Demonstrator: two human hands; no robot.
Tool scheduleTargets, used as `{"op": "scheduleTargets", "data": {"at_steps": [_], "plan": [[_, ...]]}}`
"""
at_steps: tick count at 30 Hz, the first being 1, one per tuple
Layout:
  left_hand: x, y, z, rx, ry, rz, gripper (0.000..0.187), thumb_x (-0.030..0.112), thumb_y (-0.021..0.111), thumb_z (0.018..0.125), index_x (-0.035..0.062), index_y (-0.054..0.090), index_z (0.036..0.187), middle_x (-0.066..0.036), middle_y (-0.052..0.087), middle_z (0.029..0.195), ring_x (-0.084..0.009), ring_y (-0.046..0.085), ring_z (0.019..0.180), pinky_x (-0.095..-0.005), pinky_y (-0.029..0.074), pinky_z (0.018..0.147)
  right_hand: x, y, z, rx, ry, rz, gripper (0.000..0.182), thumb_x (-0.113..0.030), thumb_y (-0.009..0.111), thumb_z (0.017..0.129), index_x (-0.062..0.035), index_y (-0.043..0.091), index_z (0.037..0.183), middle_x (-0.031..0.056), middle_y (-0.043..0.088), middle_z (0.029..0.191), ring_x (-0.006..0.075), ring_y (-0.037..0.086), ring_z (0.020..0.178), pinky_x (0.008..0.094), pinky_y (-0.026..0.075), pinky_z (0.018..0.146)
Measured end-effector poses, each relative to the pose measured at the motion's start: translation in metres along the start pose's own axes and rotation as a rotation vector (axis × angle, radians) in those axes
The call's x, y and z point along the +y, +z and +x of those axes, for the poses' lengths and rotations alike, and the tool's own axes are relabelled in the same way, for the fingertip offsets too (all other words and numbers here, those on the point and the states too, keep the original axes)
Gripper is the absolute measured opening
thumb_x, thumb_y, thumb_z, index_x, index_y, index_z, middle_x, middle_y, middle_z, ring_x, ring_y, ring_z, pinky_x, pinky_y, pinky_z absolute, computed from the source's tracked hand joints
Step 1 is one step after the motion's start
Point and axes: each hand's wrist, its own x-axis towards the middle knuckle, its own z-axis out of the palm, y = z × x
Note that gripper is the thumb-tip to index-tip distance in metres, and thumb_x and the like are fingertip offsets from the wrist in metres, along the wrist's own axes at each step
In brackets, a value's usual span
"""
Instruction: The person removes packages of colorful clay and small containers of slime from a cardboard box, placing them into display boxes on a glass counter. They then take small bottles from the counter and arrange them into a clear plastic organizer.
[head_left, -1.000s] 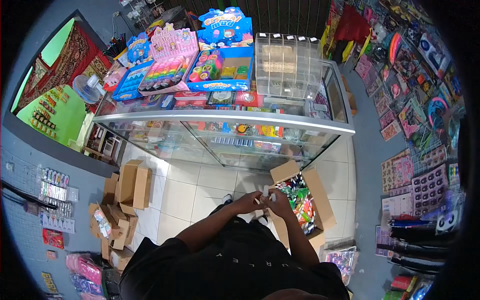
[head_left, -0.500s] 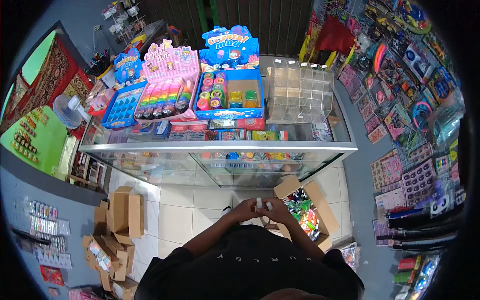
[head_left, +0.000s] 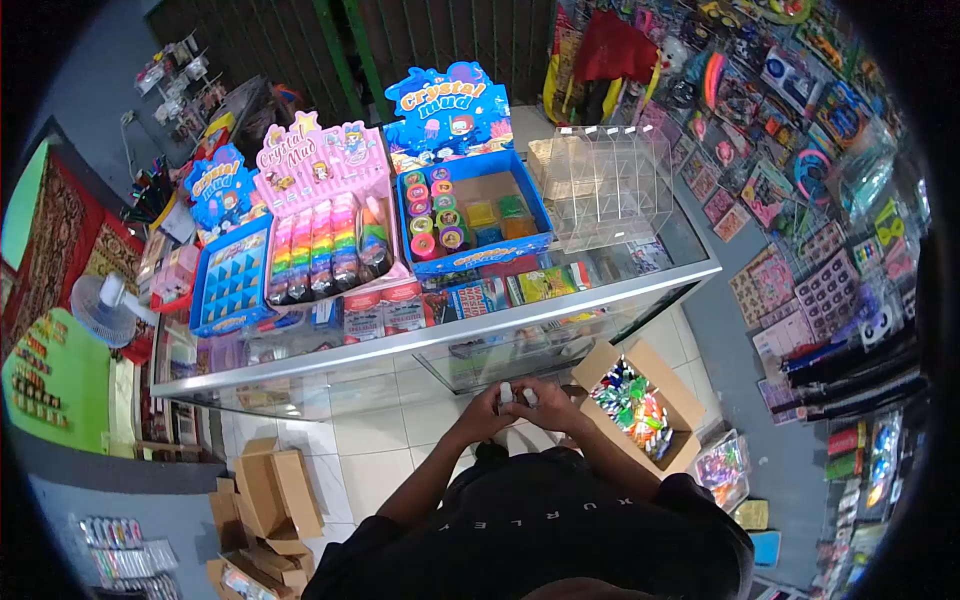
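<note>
In front of my chest, my left hand [head_left: 484,414] and my right hand [head_left: 553,408] are close together with curled fingers. A small whitish piece [head_left: 506,392] shows at the fingertips of my left hand. Another pale piece [head_left: 530,397] is at my right fingertips. Both are too small to tell their kind. Just right of my right hand, an open cardboard box [head_left: 684,400] on the floor contains many small colourful wrapped items [head_left: 632,408]. The glass display counter [head_left: 450,338] stands just beyond my hands.
On the counter are a pink display box [head_left: 325,165], a blue display box [head_left: 455,110] with small tubs, and a clear compartment rack [head_left: 610,190]. Opened cartons [head_left: 270,490] lie at the left. Hanging goods [head_left: 790,250] cover the right wall, and a fan [head_left: 105,308] stands left.
My view has turned and shifted, so the counter now appears tilted and nearer. My hands stay together with the small whitish pieces at the fingertips.
</note>
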Motion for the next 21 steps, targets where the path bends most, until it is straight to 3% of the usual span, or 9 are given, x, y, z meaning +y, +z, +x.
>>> {"op": "scheduleTargets", "data": {"at_steps": [3, 6, 10, 13, 17, 20, 21], "plan": [[-0.001, -0.020, -0.001, -0.094, -0.210, 0.177, 0.046, 0.011, 0.074, 0.084, 0.0028, 0.053, 0.124, -0.006, 0.063, 0.111, -0.0139, 0.061, 0.100, -0.0320, 0.052, 0.086, -0.004, 0.012, 0.008, -0.001, -0.029, -0.001, 0.041, -0.027, 0.081, 0.083, -0.0041, 0.067, 0.114, 0.0117, 0.069, 0.092, 0.0209, 0.067, 0.082, 0.0357, 0.052, 0.076], [0.001, -0.024, -0.007, -0.031, -0.126, 0.016, 0.044, 0.014, 0.072, 0.082, 0.0033, 0.056, 0.121, -0.006, 0.065, 0.102, -0.0148, 0.063, 0.095, -0.0311, 0.052, 0.083, -0.009, 0.020, 0.014, 0.003, -0.052, -0.009, 0.039, -0.025, 0.081, 0.084, -0.0030, 0.066, 0.112, 0.0121, 0.069, 0.090, 0.0215, 0.066, 0.080, 0.0362, 0.052, 0.075], [-0.005, -0.027, -0.006, 0.004, 0.040, 0.016, 0.045, 0.016, 0.074, 0.083, 0.0037, 0.057, 0.122, -0.006, 0.065, 0.106, -0.0144, 0.063, 0.097, -0.0320, 0.052, 0.085, -0.013, 0.021, 0.017, 0.050, -0.123, -0.080, 0.036, -0.023, 0.079, 0.085, -0.0017, 0.065, 0.110, 0.0123, 0.068, 0.088, 0.0216, 0.066, 0.080, 0.0366, 0.052, 0.075], [0.000, -0.026, 0.001, 0.048, 0.101, 0.061, 0.043, 0.016, 0.076, 0.083, 0.0047, 0.058, 0.120, -0.006, 0.065, 0.106, -0.0138, 0.063, 0.097, -0.0320, 0.051, 0.085, -0.021, 0.016, 0.020, 0.045, -0.060, -0.021, 0.034, -0.026, 0.077, 0.086, -0.0017, 0.066, 0.108, 0.0166, 0.070, 0.093, 0.0290, 0.069, 0.082, 0.0383, 0.053, 0.076], [0.021, -0.027, -0.003, 0.066, 0.016, 0.066, 0.032, 0.017, 0.078, 0.083, 0.0060, 0.062, 0.108, -0.005, 0.067, 0.100, -0.0129, 0.062, 0.093, -0.0314, 0.051, 0.084, -0.025, 0.016, 0.026, 0.127, -0.042, 0.143, 0.027, -0.024, 0.070, 0.094, 0.0000, 0.064, 0.103, 0.0149, 0.067, 0.089, 0.0228, 0.067, 0.079, 0.0362, 0.052, 0.073], [0.011, -0.029, 0.001, 0.080, -0.026, 0.017, 0.029, 0.019, 0.082, 0.082, 0.0062, 0.062, 0.099, -0.003, 0.067, 0.095, -0.0123, 0.062, 0.087, -0.0310, 0.052, 0.080, -0.033, 0.015, 0.031, 0.194, 0.079, 0.363, 0.021, -0.022, 0.062, 0.101, -0.0013, 0.061, 0.103, 0.0031, 0.060, 0.085, 0.0093, 0.056, 0.079, 0.0286, 0.048, 0.071], [0.014, -0.029, 0.002, 0.092, -0.030, 0.000, 0.029, 0.019, 0.083, 0.081, 0.0062, 0.062, 0.096, -0.002, 0.067, 0.093, -0.0121, 0.062, 0.086, -0.0309, 0.052, 0.079, -0.027, 0.015, 0.033, 0.197, 0.027, 0.348, 0.021, -0.022, 0.059, 0.102, -0.0012, 0.060, 0.102, 0.0030, 0.059, 0.086, 0.0095, 0.055, 0.080, 0.0286, 0.048, 0.072]]}}
